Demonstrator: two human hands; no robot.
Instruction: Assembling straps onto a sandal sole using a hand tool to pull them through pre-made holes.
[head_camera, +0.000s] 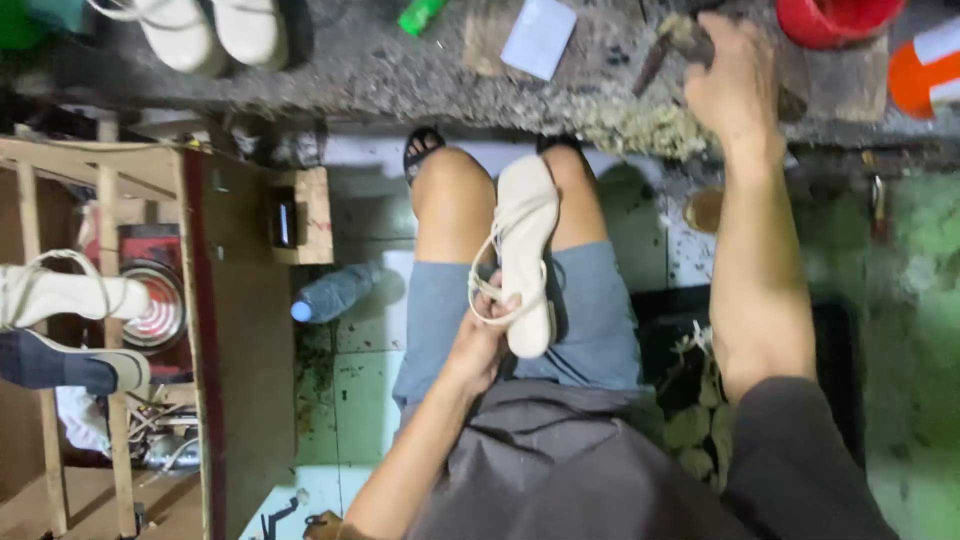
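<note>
Closest to us, our left hand (482, 335) rests on our lap, fingers closed around the straps of a cream sandal (524, 250) lying sole-up across our knees. At one o'clock our right hand (735, 85) reaches onto the gritty table (400, 75), fingers curled over a dark tool (672, 45); how firmly they grip it we cannot tell. We judge this the fetching step. Bringing the tool to the sole likely calls for a steady hold on the sandal.
</note>
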